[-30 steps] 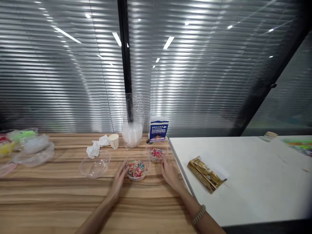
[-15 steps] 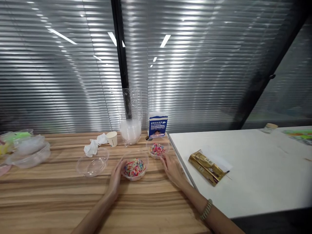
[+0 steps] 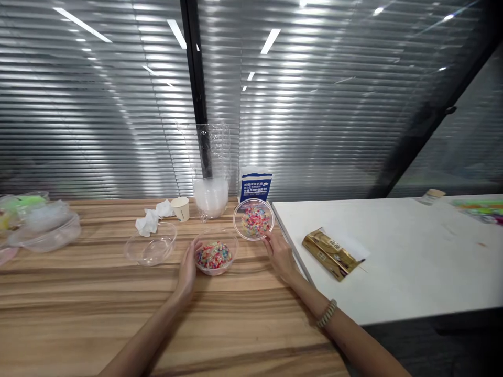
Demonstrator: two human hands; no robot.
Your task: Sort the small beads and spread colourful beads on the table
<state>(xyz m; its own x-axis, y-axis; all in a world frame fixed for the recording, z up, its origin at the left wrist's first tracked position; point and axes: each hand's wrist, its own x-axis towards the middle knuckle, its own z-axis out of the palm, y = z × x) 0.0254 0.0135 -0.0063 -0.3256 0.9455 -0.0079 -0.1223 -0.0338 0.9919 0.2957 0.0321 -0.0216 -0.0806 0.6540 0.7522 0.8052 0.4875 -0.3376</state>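
My left hand point(image 3: 187, 267) rests against the left side of a clear plastic bowl point(image 3: 214, 257) holding colourful small pieces, on the wooden table point(image 3: 98, 314). My right hand point(image 3: 280, 254) grips the rim of a second clear bowl of colourful pieces point(image 3: 253, 219) and holds it tilted up, its opening facing me. A beaded bracelet point(image 3: 326, 313) is on my right wrist.
An empty clear bowl point(image 3: 151, 250) sits left of my left hand. Behind stand a paper cup point(image 3: 182, 208), crumpled tissue point(image 3: 151, 220), a bag of stacked clear bowls point(image 3: 210, 178) and a blue carton point(image 3: 254, 184). A gold packet point(image 3: 332, 253) lies on the white table point(image 3: 412, 262). Plastic containers point(image 3: 39, 228) sit far left.
My right hand has lifted and tilted the farther bowl of colourful pieces, which stood flat on the table before. My left hand stays beside the nearer bowl.
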